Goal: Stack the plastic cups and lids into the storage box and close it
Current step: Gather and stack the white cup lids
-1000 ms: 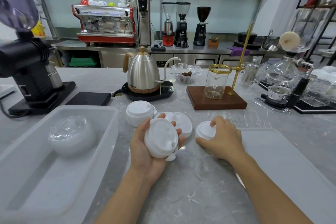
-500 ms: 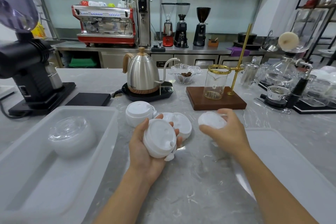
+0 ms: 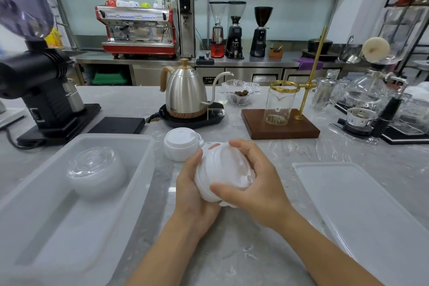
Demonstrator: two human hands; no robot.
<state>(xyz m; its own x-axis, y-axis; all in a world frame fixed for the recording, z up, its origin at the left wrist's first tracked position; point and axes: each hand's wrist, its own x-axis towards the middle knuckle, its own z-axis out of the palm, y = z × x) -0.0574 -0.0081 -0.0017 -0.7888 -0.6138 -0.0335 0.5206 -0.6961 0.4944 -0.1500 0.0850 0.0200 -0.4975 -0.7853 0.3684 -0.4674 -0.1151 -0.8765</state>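
Note:
Both hands hold a stack of white plastic lids (image 3: pixel 224 173) above the marble counter. My left hand (image 3: pixel 192 190) cups the stack from the left and below. My right hand (image 3: pixel 255 181) presses onto it from the right, thumb low and fingers over the top. Another stack of white lids (image 3: pixel 180 144) stands on the counter just behind. One more white lid (image 3: pixel 210 146) peeks out behind my hands, mostly hidden. The translucent storage box (image 3: pixel 148 169) lies open at the left with a stack of clear domed lids (image 3: pixel 96 169) inside. Its flat lid (image 3: pixel 362 211) lies at the right.
A steel gooseneck kettle (image 3: pixel 185 94) on its black base stands behind the lids. A black grinder (image 3: pixel 44 90) and a black scale (image 3: pixel 118 125) sit at the back left. A wooden dripper stand with a glass jug (image 3: pixel 279 123) and glassware (image 3: pixel 371 104) occupy the right.
My right hand lifted a white lid off the counter, carried it left and set it on the stack in my left hand. Both hands now clasp the stack.

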